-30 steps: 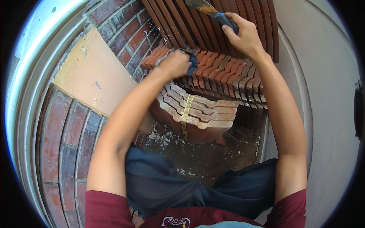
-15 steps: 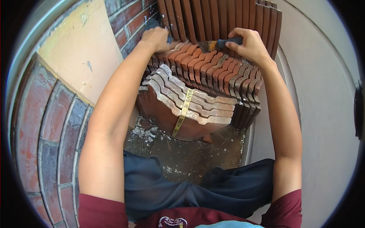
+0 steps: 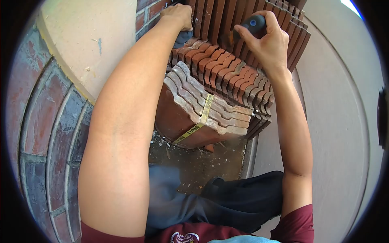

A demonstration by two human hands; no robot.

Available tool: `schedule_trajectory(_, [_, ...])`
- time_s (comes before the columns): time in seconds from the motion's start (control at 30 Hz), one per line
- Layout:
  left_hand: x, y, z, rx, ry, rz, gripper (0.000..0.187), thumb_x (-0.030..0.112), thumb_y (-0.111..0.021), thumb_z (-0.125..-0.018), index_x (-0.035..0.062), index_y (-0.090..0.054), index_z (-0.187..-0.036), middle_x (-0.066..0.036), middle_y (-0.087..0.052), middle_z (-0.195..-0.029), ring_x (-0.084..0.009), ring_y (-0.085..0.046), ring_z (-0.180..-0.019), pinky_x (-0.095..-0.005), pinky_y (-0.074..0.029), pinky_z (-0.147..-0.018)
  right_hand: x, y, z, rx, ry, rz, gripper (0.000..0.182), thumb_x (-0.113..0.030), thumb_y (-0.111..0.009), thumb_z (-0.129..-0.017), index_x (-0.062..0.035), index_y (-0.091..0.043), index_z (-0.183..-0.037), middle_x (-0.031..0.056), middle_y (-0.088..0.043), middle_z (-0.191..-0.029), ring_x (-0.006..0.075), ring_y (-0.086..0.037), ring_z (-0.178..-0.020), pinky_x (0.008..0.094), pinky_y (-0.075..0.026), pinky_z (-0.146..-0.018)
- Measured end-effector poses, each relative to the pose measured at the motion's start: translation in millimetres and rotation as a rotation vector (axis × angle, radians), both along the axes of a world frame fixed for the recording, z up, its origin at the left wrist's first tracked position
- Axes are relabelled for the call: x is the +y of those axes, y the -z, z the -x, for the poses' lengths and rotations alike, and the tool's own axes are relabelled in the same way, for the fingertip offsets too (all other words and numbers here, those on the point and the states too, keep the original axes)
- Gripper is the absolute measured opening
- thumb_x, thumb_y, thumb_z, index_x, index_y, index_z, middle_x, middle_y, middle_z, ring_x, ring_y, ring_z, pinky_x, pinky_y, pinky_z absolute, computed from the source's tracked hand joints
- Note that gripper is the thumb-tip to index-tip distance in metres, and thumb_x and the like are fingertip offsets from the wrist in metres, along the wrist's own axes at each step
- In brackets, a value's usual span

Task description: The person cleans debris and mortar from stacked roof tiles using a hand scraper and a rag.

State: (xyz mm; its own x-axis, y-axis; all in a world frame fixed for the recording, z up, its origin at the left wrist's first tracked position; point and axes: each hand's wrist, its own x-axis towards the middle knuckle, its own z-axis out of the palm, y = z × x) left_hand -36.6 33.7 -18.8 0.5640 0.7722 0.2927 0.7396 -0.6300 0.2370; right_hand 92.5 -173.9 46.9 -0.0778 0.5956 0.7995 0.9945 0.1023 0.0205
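Note:
My right hand (image 3: 270, 44) is closed around the dark handle of a putty knife (image 3: 251, 25). Its rusty, orange-stained blade points down and left, a little blurred, above a row of curved clay roof tiles (image 3: 227, 67). At the back left, my left hand (image 3: 178, 15) has its fingers curled on a bunched dark blue-grey cloth (image 3: 183, 39), next to the end of that row. Its fingertips are partly hidden. Nearer to me leans a bundle of mortar-crusted tiles (image 3: 182, 117) with a yellow printed strap (image 3: 206, 107) across it.
Tall brown tiles (image 3: 214, 20) stand on edge behind the row. A brick wall (image 3: 36, 113) and a cream panel (image 3: 85, 44) flank my left side; a pale grey wall (image 3: 336, 113) rises on the right. White crumbs and a tile shard (image 3: 209, 148) lie on the dusty floor.
The putty knife has lifted off the tile row and tipped, its handle now raised in my right hand. My left hand has moved slightly up and right with the cloth. The view has shifted.

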Motion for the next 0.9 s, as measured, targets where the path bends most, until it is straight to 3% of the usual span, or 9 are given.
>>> schedule_trajectory(0.13, [0.6, 1.0, 5.0, 0.127, 0.032, 0.135, 0.042, 0.018, -0.075, -0.08, 0.0074, -0.07, -0.119, -0.017, -0.066, -0.128, -0.0341, -0.062, -0.12, -0.0437, -0.053, -0.098, 9.2, -13.0, 3.6, -0.005, 0.027, -0.049, 0.041, -0.027, -0.079, -0.088, -0.0057, -0.056, -0.114, 0.0076, -0.072, -0.088, 0.0132, -0.07, -0.078, 0.0267, -0.055, -0.07])
schedule_trajectory(0.2, [-3.2, 3.1, 6.2, 0.107, 0.034, 0.148, 0.042, 0.004, -0.065, -0.077, 0.0074, -0.071, -0.118, -0.017, -0.066, -0.127, -0.0337, -0.062, -0.121, -0.0424, -0.053, -0.099, 14.9, -26.6, 9.6, 0.051, -0.072, -0.024, 0.041, -0.014, -0.077, -0.087, -0.0046, -0.049, -0.116, 0.0157, -0.07, -0.091, 0.0257, -0.07, -0.085, 0.0338, -0.054, -0.074])
schedule_trajectory(0.23, [-1.9, 3.6, 5.0, 0.112, 0.035, 0.14, 0.042, 0.004, -0.065, -0.077, 0.0074, -0.071, -0.118, -0.017, -0.066, -0.127, -0.0337, -0.063, -0.12, -0.0421, -0.053, -0.099, 19.4, -34.2, 11.7, 0.079, -0.12, -0.011, 0.043, -0.007, -0.075, -0.086, -0.0041, -0.045, -0.117, 0.0198, -0.068, -0.092, 0.032, -0.071, -0.088, 0.0373, -0.054, -0.076])
schedule_trajectory(0.5, [0.7, 7.9, 1.1, 0.127, 0.068, 0.135, 0.043, 0.003, -0.064, -0.077, 0.0081, -0.071, -0.119, -0.017, -0.066, -0.127, -0.0335, -0.063, -0.12, -0.0423, -0.054, -0.098, 49.4, -51.8, 6.0, -0.126, -0.205, 0.045, 0.038, -0.003, -0.072, -0.087, -0.0018, -0.043, -0.112, 0.0221, -0.066, -0.088, 0.0346, -0.07, -0.085, 0.0413, -0.053, -0.073])
schedule_trajectory(0.7, [-4.0, 8.2, 2.4, 0.107, 0.065, 0.136, 0.042, 0.003, -0.065, -0.078, 0.0082, -0.071, -0.119, -0.018, -0.065, -0.129, -0.0346, -0.062, -0.121, -0.0429, -0.053, -0.098, 56.4, -66.3, 11.0, -0.041, -0.188, -0.102, 0.037, 0.0, -0.069, -0.088, -0.0007, -0.042, -0.112, 0.0214, -0.068, -0.091, 0.0324, -0.071, -0.085, 0.0381, -0.055, -0.072])
schedule_trajectory(0.77, [1.2, 16.7, -0.8, 0.129, 0.068, 0.128, 0.042, 0.004, -0.064, -0.079, 0.0083, -0.07, -0.12, -0.018, -0.064, -0.129, -0.0341, -0.062, -0.122, -0.0429, -0.053, -0.099, 61.4, -60.3, 3.0, 0.056, -0.19, 0.086, 0.038, -0.001, -0.069, -0.088, -0.0011, -0.041, -0.113, 0.0237, -0.068, -0.092, 0.0363, -0.071, -0.089, 0.0402, -0.056, -0.076])
schedule_trajectory(0.8, [2.6, 14.2, -0.2, 0.134, 0.066, 0.116, 0.042, 0.004, -0.064, -0.08, 0.0083, -0.07, -0.121, -0.018, -0.064, -0.13, -0.0339, -0.061, -0.122, -0.0429, -0.053, -0.099, 60.1, -54.7, 4.9, -0.052, -0.034, 0.158, 0.039, -0.003, -0.07, -0.088, -0.0016, -0.04, -0.113, 0.0259, -0.067, -0.092, 0.0402, -0.069, -0.094, 0.043, -0.055, -0.08])
schedule_trajectory(0.83, [3.0, 13.2, 0.0, 0.122, 0.067, 0.116, 0.042, 0.004, -0.064, -0.08, 0.0084, -0.07, -0.121, -0.017, -0.064, -0.13, -0.0337, -0.061, -0.123, -0.0429, -0.053, -0.099, 62.0, -48.2, 0.3, -0.211, -0.162, 0.045, 0.039, -0.004, -0.07, -0.088, -0.0013, -0.04, -0.111, 0.027, -0.066, -0.091, 0.0418, -0.068, -0.096, 0.0452, -0.053, -0.083])
schedule_trajectory(0.9, [1.1, 14.1, 3.3, 0.102, 0.064, 0.124, 0.041, 0.005, -0.064, -0.082, 0.0087, -0.069, -0.122, -0.017, -0.064, -0.131, -0.0332, -0.06, -0.124, -0.0428, -0.053, -0.1, 61.3, -61.3, 2.0, -0.043, -0.166, 0.043, 0.038, -0.004, -0.07, -0.088, -0.0005, -0.041, -0.111, 0.0264, -0.066, -0.091, 0.0399, -0.069, -0.094, 0.0442, -0.054, -0.081])
